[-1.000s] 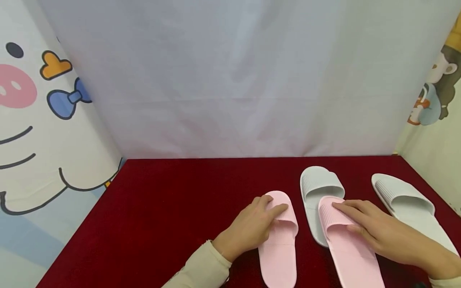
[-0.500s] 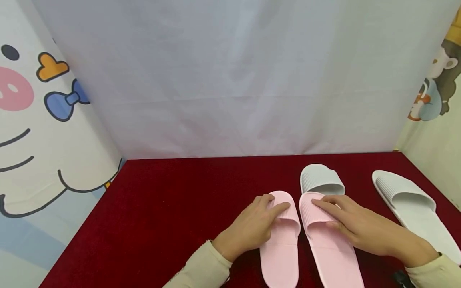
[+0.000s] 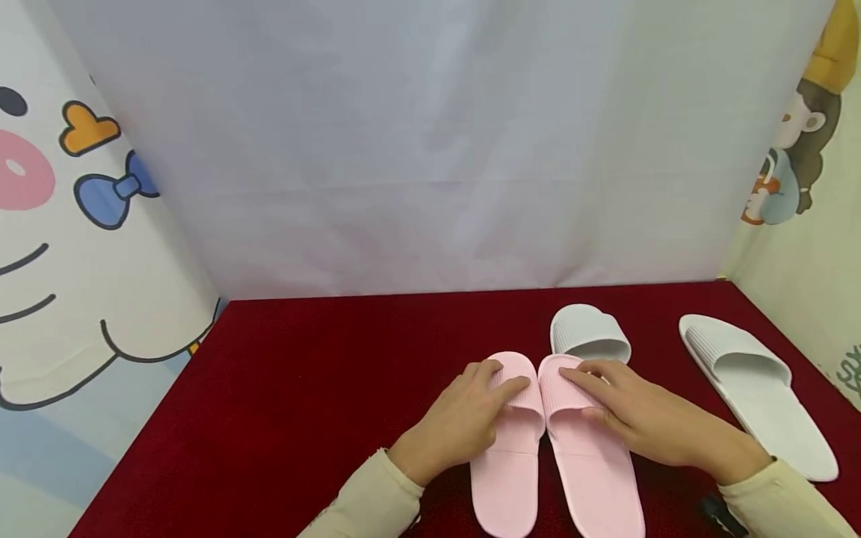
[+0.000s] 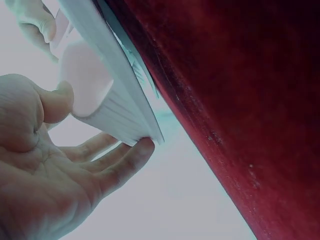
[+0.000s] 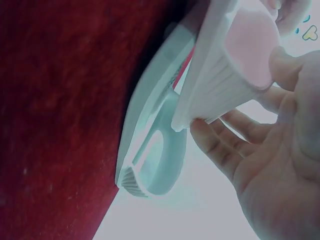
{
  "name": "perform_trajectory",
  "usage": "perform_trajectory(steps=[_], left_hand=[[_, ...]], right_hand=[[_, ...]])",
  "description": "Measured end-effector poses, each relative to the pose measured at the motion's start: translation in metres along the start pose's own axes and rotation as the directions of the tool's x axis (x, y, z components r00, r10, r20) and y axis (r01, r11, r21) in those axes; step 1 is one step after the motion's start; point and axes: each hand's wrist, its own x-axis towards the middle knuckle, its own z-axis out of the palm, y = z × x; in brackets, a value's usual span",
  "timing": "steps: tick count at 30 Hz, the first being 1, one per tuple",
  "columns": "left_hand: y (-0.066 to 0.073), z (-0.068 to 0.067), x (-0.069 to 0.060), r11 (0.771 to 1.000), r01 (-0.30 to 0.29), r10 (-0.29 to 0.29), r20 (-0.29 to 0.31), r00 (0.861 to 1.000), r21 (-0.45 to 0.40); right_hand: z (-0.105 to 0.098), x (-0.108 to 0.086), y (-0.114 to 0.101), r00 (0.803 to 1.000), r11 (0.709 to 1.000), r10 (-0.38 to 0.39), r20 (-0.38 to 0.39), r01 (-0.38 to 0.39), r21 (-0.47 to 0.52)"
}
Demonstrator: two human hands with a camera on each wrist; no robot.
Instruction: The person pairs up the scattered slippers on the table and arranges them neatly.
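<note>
Two pink slippers lie side by side in the head view, ribbed straps toward the far side, their strap edges touching. My left hand [image 3: 457, 418] grips the left pink slipper [image 3: 507, 478] at its strap, fingers over the top and thumb by the strap opening. The right pink slipper [image 3: 599, 486] is held the same way by my right hand [image 3: 652, 415]. In the right wrist view its toe stands off the red cloth. Behind it, a white slipper [image 3: 585, 329] shows only its front; the rest is hidden by the pink slipper and my right hand.
Another white slipper [image 3: 760, 403] lies angled at the right of the red cloth [image 3: 303, 418]. A pale curtain [image 3: 437, 149] closes off the back, with printed cartoon sheets at both sides. A small dark object [image 3: 723, 515] is beside the right sleeve.
My right hand has moved left with its pink slipper, from a gap away until it meets the other one. My left hand has stayed on its slipper. The head view has shifted slightly.
</note>
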Motion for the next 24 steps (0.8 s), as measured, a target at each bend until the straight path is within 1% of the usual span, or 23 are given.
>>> perform_trajectory(steps=[5, 9, 12, 16, 20, 24], left_hand=[[-0.005, -0.004, -0.009, 0.999, 0.031, -0.031, 0.027, 0.999, -0.016], [-0.010, -0.006, -0.017, 0.997, 0.063, -0.062, 0.038, 0.997, -0.043], [-0.015, -0.009, -0.024, 0.993, 0.092, -0.090, 0.035, 0.995, -0.071], [-0.022, -0.014, -0.033, 0.990, 0.118, -0.116, 0.023, 0.993, -0.075], [-0.028, -0.019, -0.043, 0.989, 0.131, -0.130, 0.010, 0.991, -0.063], [-0.033, -0.019, -0.050, 0.990, 0.128, -0.128, -0.001, 0.992, -0.052]], right_hand=[[0.004, 0.010, -0.006, 1.000, 1.000, -0.013, 0.016, 0.012, 0.023], [0.008, 0.017, -0.013, 0.999, 0.999, 0.015, 0.039, -0.016, 0.036], [0.010, 0.025, -0.017, 1.000, 0.999, 0.006, 0.030, -0.007, 0.032], [0.013, 0.036, -0.023, 1.000, 0.999, -0.020, 0.017, 0.019, 0.037], [0.017, 0.047, -0.029, 0.999, 0.998, -0.018, 0.033, 0.016, 0.054], [0.024, 0.055, -0.037, 0.999, 0.997, -0.033, 0.020, 0.032, 0.066]])
